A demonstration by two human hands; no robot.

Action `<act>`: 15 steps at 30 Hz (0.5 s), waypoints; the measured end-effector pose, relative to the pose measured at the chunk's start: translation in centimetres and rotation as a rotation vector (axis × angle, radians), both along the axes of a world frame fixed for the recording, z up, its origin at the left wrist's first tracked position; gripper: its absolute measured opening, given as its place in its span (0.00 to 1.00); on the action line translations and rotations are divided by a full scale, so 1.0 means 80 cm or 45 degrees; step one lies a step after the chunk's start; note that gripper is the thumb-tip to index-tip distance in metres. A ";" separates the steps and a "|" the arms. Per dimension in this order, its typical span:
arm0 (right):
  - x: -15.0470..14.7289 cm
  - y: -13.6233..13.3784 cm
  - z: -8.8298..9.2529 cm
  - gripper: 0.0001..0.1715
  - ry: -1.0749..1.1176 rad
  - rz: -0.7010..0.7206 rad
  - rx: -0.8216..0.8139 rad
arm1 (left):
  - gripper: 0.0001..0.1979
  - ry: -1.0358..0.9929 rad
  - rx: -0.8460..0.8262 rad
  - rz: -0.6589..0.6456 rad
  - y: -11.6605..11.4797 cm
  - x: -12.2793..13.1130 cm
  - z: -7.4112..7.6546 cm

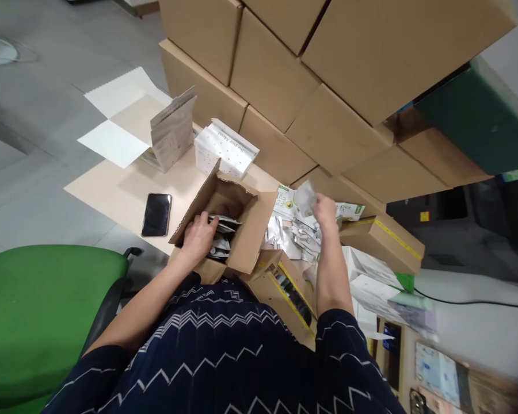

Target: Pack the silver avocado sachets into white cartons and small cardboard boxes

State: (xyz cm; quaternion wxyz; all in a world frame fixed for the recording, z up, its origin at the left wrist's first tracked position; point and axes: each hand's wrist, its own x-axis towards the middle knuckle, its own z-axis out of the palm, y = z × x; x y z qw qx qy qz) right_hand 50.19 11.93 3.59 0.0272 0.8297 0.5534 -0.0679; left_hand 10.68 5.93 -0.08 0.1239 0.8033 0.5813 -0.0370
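Observation:
My left hand (201,237) reaches into an open cardboard box (252,233) near my body, its fingers curled against a stack of silver sachets (220,247) standing inside. Part of the fingertips is hidden by the sachets. To the right, my right hand (325,211) grips a small whitish packet (304,197), blurred by motion. Below that packet lies a loose heap of silver sachets (287,238). Flat printed pouches with green marks (349,211) lie behind the heap.
Stacked cardboard boxes (271,75) wall off the table's back. A phone (156,214), a white printed carton (227,146) and an opened white carton (172,135) stand left. A yellow-taped box (285,290) sits in front. A green chair (47,316) is at left.

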 end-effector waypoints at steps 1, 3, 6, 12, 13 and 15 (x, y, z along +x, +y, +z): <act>-0.002 -0.009 0.026 0.29 0.084 0.061 0.158 | 0.24 0.013 -0.007 0.008 0.000 0.001 0.001; -0.017 -0.032 0.078 0.26 0.327 0.240 0.533 | 0.22 0.021 0.001 0.003 0.001 0.002 0.002; -0.066 -0.064 0.139 0.23 0.585 0.465 0.771 | 0.20 0.004 0.049 -0.047 0.003 0.003 -0.003; -0.198 -0.049 0.125 0.28 0.738 0.992 0.402 | 0.20 -0.059 0.074 -0.065 0.004 -0.002 -0.012; -0.217 -0.039 0.109 0.30 0.711 1.038 0.314 | 0.21 -0.073 0.079 -0.061 0.004 -0.002 -0.011; -0.248 -0.018 0.073 0.30 0.632 0.948 0.224 | 0.23 -0.089 0.101 -0.051 0.003 -0.003 -0.010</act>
